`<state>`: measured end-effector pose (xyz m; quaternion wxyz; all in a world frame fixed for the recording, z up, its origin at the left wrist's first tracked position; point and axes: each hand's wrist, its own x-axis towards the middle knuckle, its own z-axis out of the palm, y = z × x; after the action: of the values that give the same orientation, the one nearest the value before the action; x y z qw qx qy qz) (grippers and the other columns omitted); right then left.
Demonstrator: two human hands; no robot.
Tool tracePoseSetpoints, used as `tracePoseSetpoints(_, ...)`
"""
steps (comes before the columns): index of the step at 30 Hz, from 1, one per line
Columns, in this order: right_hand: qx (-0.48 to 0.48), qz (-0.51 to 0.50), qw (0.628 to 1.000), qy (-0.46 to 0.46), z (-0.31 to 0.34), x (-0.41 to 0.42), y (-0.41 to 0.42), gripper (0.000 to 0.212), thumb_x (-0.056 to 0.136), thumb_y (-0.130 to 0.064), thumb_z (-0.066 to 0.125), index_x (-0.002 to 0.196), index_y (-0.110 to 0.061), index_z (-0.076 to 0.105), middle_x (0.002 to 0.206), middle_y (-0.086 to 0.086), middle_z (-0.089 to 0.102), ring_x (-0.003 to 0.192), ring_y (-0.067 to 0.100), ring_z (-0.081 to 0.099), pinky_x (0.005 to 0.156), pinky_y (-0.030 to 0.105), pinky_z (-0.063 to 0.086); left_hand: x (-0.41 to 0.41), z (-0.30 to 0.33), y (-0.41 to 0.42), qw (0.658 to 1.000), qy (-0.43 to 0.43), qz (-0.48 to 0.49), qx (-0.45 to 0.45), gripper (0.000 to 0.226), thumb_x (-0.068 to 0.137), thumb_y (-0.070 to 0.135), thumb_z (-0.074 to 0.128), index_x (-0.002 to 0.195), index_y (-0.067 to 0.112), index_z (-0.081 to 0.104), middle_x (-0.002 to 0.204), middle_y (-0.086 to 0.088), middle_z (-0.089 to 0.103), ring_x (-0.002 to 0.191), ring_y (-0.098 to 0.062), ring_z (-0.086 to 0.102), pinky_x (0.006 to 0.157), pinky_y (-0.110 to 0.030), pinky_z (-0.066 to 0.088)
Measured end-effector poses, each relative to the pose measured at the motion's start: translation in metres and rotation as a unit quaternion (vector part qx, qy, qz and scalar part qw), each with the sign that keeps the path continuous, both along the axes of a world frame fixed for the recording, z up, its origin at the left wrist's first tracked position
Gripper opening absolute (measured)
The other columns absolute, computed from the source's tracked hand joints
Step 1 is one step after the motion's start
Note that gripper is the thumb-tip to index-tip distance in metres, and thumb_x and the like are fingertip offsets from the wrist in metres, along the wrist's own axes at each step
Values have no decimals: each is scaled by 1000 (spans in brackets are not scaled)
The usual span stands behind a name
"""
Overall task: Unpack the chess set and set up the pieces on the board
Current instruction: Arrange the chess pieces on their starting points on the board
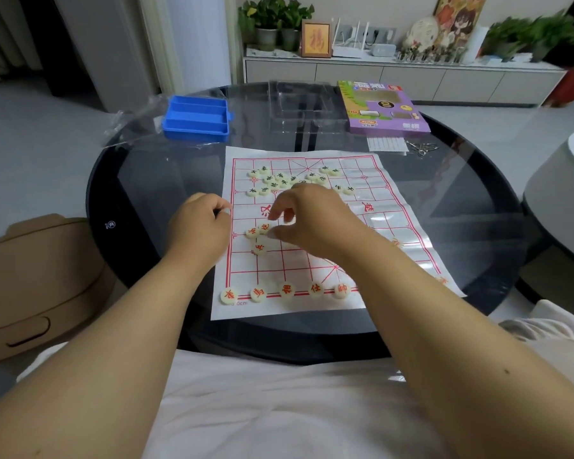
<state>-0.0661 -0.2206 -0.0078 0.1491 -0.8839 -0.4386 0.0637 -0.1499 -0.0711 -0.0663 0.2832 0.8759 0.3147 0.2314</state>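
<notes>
A white paper board with a red grid lies on the round glass table. Several cream discs with red characters stand in a row along its near edge. Three more red discs lie loose at the left middle. A cluster of green-lettered discs sits on the far half. My right hand hovers over the middle of the board, fingers curled downward, thumb close to the loose red discs; nothing shows in its grip. My left hand rests at the board's left edge in a loose fist.
A blue plastic tray stands at the far left of the table, a clear plastic insert behind the board, a purple game box at the far right. Small metal pieces lie near it. A cardboard box stands left of the table.
</notes>
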Motion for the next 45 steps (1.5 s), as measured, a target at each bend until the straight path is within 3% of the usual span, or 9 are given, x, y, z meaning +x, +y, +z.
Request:
tracePoseSetpoints(6, -58, 27, 997, -33, -13, -14, 11, 31, 82, -47, 66, 105, -27, 68, 102, -3, 61, 93, 18, 54, 83, 31, 43, 0, 0, -1, 1000, -6, 6, 4, 19, 98, 23, 46, 97, 16, 63, 105, 4, 55, 88, -16, 59, 69, -30, 49)
tracePoseSetpoints(9, -56, 28, 998, -25, -17, -15, 10, 25, 83, -40, 66, 103, -26, 70, 103, -2, 62, 93, 19, 56, 89, 35, 48, 0, 0, 0, 1000, -5, 3, 5, 19, 98, 23, 46, 98, 16, 63, 105, 4, 55, 89, -17, 59, 70, -31, 51)
tracePoseSetpoints(13, -67, 11, 998, -14, -10, -8, 5, 25, 84, -35, 66, 105, -25, 69, 106, -1, 61, 97, 20, 57, 91, 36, 48, 0, -1, 1, 1000, -3, 2, 4, 19, 98, 23, 46, 96, 16, 63, 104, 3, 55, 87, -16, 59, 60, -21, 43)
tracePoseSetpoints(20, -33, -63, 997, -9, -4, 18, 4, 23, 82, -35, 67, 102, -24, 71, 104, -1, 64, 93, 20, 59, 85, 36, 52, 1, -2, 2, 1000, -1, 1, -7, 17, 98, 24, 47, 94, 17, 62, 103, 3, 56, 84, -16, 62, 55, -20, 43)
tracePoseSetpoints(27, -63, -53, 997, -1, -15, 18, 10, 22, 80, -35, 69, 99, -24, 71, 99, -2, 66, 91, 20, 59, 86, 37, 51, 1, -2, 2, 1000, 2, 3, -8, 16, 98, 25, 48, 95, 18, 62, 103, 4, 57, 82, -16, 63, 56, -21, 47)
tracePoseSetpoints(34, -59, -5, 998, -13, -9, 12, 17, 35, 83, -34, 67, 117, -28, 62, 111, -3, 61, 101, 20, 55, 87, 34, 47, 1, -2, 2, 1000, -2, 5, 1, 17, 98, 26, 48, 96, 18, 63, 104, 3, 58, 85, -17, 62, 62, -25, 51)
tracePoseSetpoints(39, -72, 0, 997, -8, -13, 9, 24, 26, 83, -32, 66, 108, -26, 66, 104, -2, 62, 93, 18, 54, 80, 31, 46, 1, -3, 2, 1000, 0, 7, 0, 16, 98, 26, 48, 96, 20, 62, 104, 4, 58, 84, -16, 62, 59, -22, 48)
tracePoseSetpoints(45, -23, 18, 999, -18, -5, 1, 14, 28, 82, -35, 70, 108, -25, 68, 105, -1, 60, 95, 19, 55, 85, 35, 49, 1, -3, 2, 1000, -5, 7, 3, 15, 98, 24, 47, 99, 19, 62, 105, 4, 55, 88, -15, 60, 59, -19, 44)
